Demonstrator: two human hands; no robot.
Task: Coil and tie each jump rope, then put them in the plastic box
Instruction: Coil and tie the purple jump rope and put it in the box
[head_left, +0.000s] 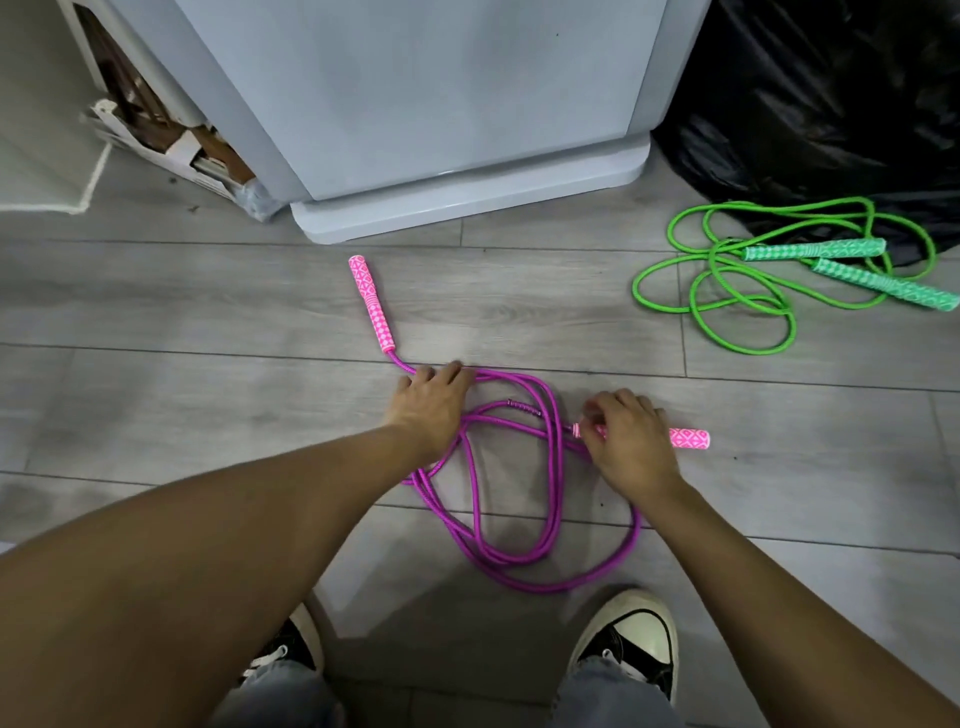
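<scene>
Two black-and-white shoes (631, 639) stand on the grey floor (208, 312) at the bottom edge. Just beyond them the purple rope (550, 467) lies in loose loops. The left hand (428, 408) presses its cord down, grip apart, fingers fairly straight. The right hand (631, 441) has its grip clamped on one pink handle (688, 438); the other handle (371, 304) lies farther out. A green rope (727, 291) lies well apart, to the right.

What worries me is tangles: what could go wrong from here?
Loops of the purple rope cross each other; pulling the near handle gripped by the right hand may cinch a knot. The far handle lies free and could drag. The right shoe, close to the nearest loop, might pin it.
</scene>
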